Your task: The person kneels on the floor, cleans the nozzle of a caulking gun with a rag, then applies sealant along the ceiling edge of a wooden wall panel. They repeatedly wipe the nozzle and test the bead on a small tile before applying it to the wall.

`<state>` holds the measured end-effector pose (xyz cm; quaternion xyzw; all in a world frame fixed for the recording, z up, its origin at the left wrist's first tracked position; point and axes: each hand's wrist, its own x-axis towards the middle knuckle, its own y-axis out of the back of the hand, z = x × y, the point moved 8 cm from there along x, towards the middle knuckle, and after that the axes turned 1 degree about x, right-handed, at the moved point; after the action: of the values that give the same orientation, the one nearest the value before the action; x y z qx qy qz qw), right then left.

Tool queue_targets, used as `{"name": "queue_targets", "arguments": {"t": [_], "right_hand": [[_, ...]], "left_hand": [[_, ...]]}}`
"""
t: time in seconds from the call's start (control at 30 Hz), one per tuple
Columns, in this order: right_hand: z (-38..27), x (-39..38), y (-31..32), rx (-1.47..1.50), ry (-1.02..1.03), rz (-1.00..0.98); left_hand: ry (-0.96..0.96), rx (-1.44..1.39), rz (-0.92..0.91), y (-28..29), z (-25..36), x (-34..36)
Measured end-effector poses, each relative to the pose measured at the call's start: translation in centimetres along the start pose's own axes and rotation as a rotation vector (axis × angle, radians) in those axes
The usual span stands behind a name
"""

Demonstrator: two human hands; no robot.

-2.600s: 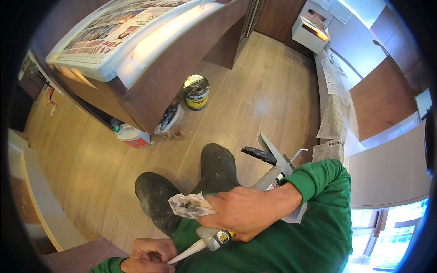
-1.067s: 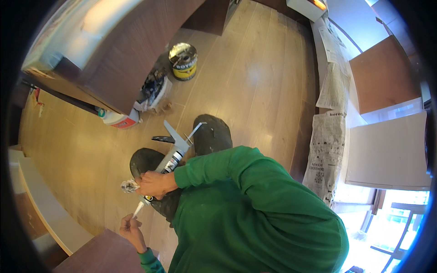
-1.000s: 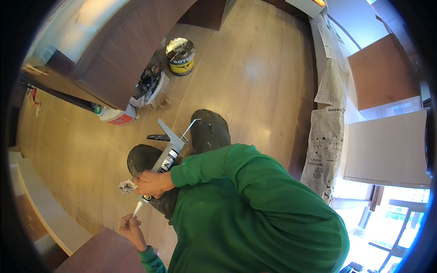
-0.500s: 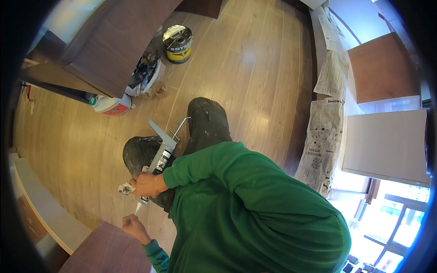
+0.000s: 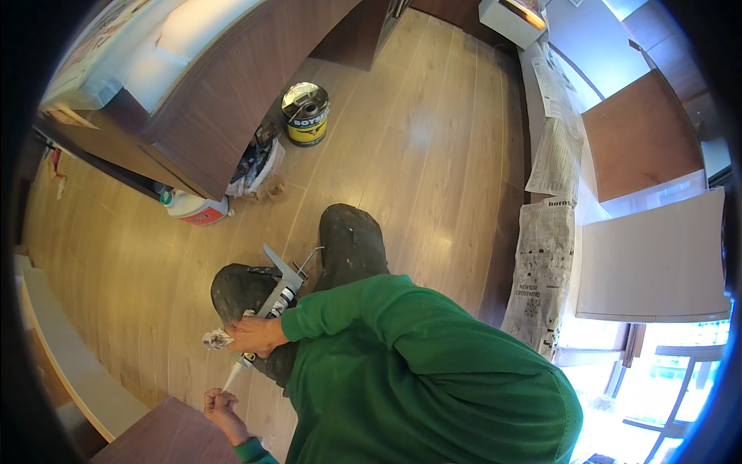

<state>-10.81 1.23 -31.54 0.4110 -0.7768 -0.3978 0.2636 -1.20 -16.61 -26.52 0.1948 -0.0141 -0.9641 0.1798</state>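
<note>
Slanting just right of the left knee (image 5: 229,286), the gun (image 5: 280,300) seemed propped for support. On the knee's near side, the right hand (image 5: 256,336) wrapped its fingers around it, probably for steadiness, a rag (image 5: 217,339) poking out; farther from the knee, the left hand's fingers pinched the nozzle (image 5: 233,375), apparently for control.

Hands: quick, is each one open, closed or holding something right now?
Left hand: closed at the tip of the nozzle; grip unclear.
Right hand: closed, holding the caulking gun and a crumpled wad.
</note>
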Motion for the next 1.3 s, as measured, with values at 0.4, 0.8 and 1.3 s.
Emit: {"name": "queue_targets", "arguments": {"t": [0.4, 0.8, 1.3], "right_hand": [[0.1, -1.4, 1.4, 0.056, 0.014, -0.013], [0.6, -2.6, 2.7, 0.214, 0.016, 0.058], [1.6, -4.2, 3.2, 0.302, 0.085, 0.053]], "left_hand": [[0.169, -0.192, -0.289, -3.1, 1.0, -0.5], [0.145, -0.111, -0.344, -6.8, 3.0, -1.2], [0.301, -0.042, -0.445, -11.4, 2.3, -2.2]]}}
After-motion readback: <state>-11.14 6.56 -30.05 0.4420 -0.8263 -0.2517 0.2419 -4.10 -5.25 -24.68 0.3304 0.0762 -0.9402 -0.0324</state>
